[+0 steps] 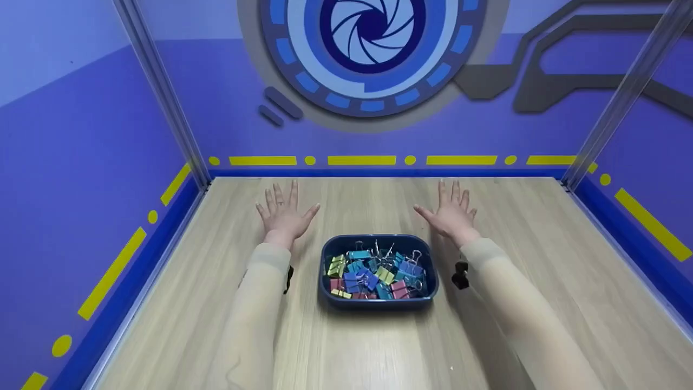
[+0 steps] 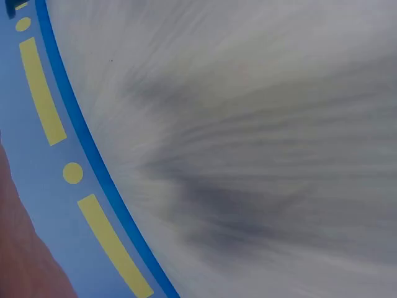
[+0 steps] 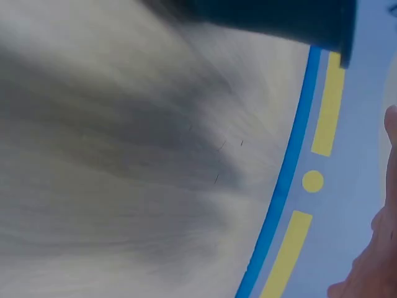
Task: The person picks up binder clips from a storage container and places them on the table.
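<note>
A dark blue rectangular tray (image 1: pixel 376 304) with rounded corners sits mid-table, filled with a jumble of binder clips (image 1: pixel 385 274) in blue, teal, yellow-green and red, some with silver wire handles sticking up. Beyond its left side my left hand (image 1: pixel 285 216) is spread with fingers straight, palm down, holding nothing. My right hand (image 1: pixel 452 216) mirrors it past the right side, fingers spread and nothing held. Only a strip of the left hand (image 2: pixel 28 248) shows in the left wrist view. In the right wrist view the tray's side (image 3: pixel 279 18) appears above, with part of the right hand (image 3: pixel 375 248) at the edge.
The wood-grain table (image 1: pixel 368 346) is enclosed by a blue back wall (image 1: pixel 227 119) and side walls with yellow dashes. Metal posts (image 1: pixel 168 97) stand at the back corners. A black wrist-worn device (image 1: pixel 460 275) hangs beneath the right sleeve.
</note>
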A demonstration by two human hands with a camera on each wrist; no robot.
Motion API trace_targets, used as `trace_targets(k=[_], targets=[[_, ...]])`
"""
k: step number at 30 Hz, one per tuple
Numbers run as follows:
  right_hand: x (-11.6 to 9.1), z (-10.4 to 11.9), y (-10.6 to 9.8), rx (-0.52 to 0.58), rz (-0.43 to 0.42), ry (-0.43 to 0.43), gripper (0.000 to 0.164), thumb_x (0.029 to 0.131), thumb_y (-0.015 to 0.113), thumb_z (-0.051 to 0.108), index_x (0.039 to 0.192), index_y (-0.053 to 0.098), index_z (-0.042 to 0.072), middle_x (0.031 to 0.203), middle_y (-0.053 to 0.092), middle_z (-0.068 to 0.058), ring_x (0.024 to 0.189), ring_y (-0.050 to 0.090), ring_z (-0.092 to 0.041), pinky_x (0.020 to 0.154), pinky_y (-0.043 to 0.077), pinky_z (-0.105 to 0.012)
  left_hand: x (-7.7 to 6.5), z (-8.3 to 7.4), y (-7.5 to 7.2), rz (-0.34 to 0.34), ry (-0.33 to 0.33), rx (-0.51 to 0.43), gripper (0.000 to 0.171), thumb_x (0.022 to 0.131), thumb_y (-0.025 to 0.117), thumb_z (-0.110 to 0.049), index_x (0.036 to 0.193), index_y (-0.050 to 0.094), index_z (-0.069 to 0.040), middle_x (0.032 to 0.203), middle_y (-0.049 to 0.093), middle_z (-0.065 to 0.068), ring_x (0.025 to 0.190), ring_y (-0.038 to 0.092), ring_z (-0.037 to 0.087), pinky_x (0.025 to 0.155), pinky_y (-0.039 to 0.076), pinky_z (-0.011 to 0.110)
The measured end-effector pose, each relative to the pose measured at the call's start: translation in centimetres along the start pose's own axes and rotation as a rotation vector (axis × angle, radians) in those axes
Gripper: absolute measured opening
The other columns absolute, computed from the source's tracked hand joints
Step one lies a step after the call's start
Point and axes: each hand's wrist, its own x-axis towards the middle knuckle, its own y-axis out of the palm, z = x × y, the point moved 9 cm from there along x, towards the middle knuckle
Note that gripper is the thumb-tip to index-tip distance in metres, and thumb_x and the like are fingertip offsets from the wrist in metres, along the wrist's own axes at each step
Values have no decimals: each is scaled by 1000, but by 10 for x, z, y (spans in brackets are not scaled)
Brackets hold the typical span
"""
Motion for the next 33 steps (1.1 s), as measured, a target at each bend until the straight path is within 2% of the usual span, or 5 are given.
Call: trace_targets(k=[17, 22, 27, 30, 33], targets=[[-31, -16, 16, 454, 127, 48, 98, 100, 28, 72, 163, -1, 2, 169, 2, -27, 158, 4, -45, 127, 7, -57, -34, 5, 31, 158, -114, -693, 98, 102, 27, -69, 161, -12, -2, 169, 0, 28, 159, 3, 42, 128, 8, 53], [-54, -16, 24, 543, 149, 47, 90, 104, 28, 65, 161, 13, -3, 166, 18, -30, 154, 23, -46, 125, 19, -56, -56, 3, 40, 160, -156, -723, 92, 103, 27, -66, 161, 14, 5, 158, 36, 33, 145, 43, 40, 118, 36, 46], [-78, -10, 32, 701, 156, 82, 73, 108, 35, 50, 155, 29, -6, 132, 53, -29, 102, 64, -34, 93, 53, -41, -76, -6, 45, 146, -148, -718, 80, 105, 34, -61, 152, 37, 5, 109, 65, 23, 82, 62, 25, 62, 47, 32], [-89, -7, 37, 720, 136, 87, 63, 110, 37, 41, 151, 36, -7, 110, 57, -17, 85, 58, -19, 77, 50, -31, -85, -13, 47, 149, -116, -686, 70, 106, 37, -55, 142, 48, 5, 111, 65, 21, 89, 63, 27, 68, 51, 34], [-99, -2, 43, 665, 123, 55, 58, 110, 39, 35, 150, 39, -8, 121, 61, -29, 105, 64, -33, 94, 51, -41, -93, -18, 50, 147, -76, -664, 59, 107, 41, -47, 134, 55, 4, 118, 66, 24, 103, 65, 33, 85, 54, 44]])
